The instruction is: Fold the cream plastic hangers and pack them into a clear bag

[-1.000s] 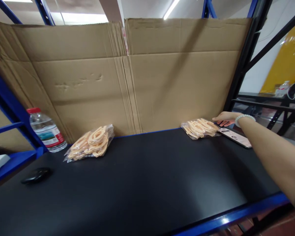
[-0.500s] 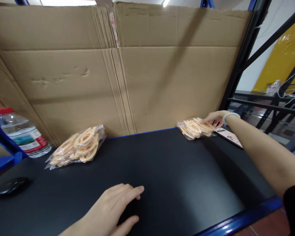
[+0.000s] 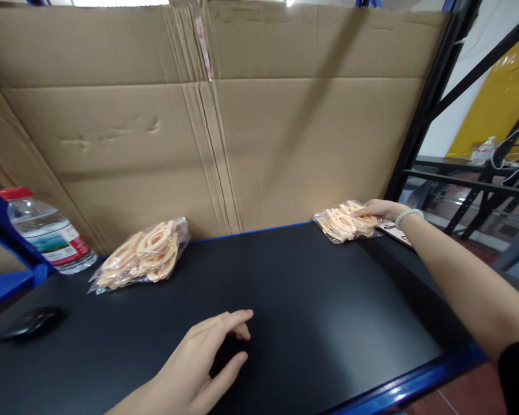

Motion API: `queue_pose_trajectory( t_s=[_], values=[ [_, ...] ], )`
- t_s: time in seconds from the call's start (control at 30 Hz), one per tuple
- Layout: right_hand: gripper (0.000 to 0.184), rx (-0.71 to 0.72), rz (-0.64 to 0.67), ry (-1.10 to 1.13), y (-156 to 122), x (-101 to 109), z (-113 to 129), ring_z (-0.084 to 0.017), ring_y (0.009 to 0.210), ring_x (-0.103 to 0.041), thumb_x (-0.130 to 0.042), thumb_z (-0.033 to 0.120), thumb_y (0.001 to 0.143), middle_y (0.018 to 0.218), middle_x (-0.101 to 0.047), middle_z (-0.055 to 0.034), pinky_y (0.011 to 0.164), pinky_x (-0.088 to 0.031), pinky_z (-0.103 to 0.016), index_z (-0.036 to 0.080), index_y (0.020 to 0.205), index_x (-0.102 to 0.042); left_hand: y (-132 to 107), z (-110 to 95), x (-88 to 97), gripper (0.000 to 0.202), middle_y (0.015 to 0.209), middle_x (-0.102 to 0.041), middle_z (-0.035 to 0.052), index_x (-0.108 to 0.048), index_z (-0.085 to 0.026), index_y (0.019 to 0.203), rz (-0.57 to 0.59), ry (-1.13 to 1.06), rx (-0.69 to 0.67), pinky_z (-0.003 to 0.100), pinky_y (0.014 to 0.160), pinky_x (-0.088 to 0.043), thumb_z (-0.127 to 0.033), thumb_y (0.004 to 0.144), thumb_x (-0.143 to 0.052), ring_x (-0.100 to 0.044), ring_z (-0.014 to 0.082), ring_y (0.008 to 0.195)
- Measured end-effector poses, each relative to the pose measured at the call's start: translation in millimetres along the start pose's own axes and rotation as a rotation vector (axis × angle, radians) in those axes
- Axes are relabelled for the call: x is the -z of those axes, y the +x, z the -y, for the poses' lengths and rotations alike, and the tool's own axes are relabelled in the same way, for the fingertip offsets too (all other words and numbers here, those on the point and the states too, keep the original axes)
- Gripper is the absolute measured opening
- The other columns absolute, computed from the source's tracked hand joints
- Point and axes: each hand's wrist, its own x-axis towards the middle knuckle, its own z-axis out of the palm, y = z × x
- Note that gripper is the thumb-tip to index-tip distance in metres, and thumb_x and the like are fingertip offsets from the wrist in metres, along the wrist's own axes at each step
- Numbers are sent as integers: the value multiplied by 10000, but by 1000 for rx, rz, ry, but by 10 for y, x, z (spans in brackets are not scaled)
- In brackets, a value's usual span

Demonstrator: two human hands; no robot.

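My right hand (image 3: 378, 208) reaches to the far right of the black table (image 3: 311, 323) and lies on a clear bag of pale orange rings (image 3: 343, 222), fingers curled over its right end. A pale bead bracelet sits on that wrist. My left hand (image 3: 199, 369) hovers low over the front middle of the table, fingers loosely apart and holding nothing. A second, fuller bag of orange rings (image 3: 140, 253) lies at the back left, untouched.
A flat white device (image 3: 395, 233) lies just behind my right wrist. A water bottle with a red cap (image 3: 47, 233) stands at the far left beside a blue shelf frame. A black mouse (image 3: 30, 323) rests at the front left. Cardboard sheets (image 3: 251, 132) wall the back.
My right hand has slid from the white device onto the right-hand bag of rings. My left hand has come into view over the front of the table.
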Motion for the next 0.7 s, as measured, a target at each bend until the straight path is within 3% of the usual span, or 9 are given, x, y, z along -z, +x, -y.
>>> queue_pose_trajectory(
  t_s=[0.23,0.4,0.7],
  values=[
    [186,17,-1,127,-40,-64,23,-165,560,-622,-781,181,622,628,-660,-41,456,-508,-221,155,720,-625,-22,-51,8,528,970,-674,14,-370,-288,1342,-10,-23,-42,277,868,-522,-117,855,-481,-658,169,905],
    [147,19,28,221,-176,-178,118,-171,583,-645,-728,118,664,634,-667,-55,519,-557,-238,150,728,-601,-35,-32,15,568,980,-661,25,-319,-262,1362,35,-38,-89,286,865,-518,-94,844,-481,-648,167,893],
    [109,60,14,272,-456,-299,275,-190,556,-665,-695,125,706,625,-673,-71,496,-569,-258,174,689,-600,13,-39,-22,477,909,-629,-13,-345,-279,1290,19,-240,77,254,759,-511,-106,859,-456,-610,129,786]
  ],
)
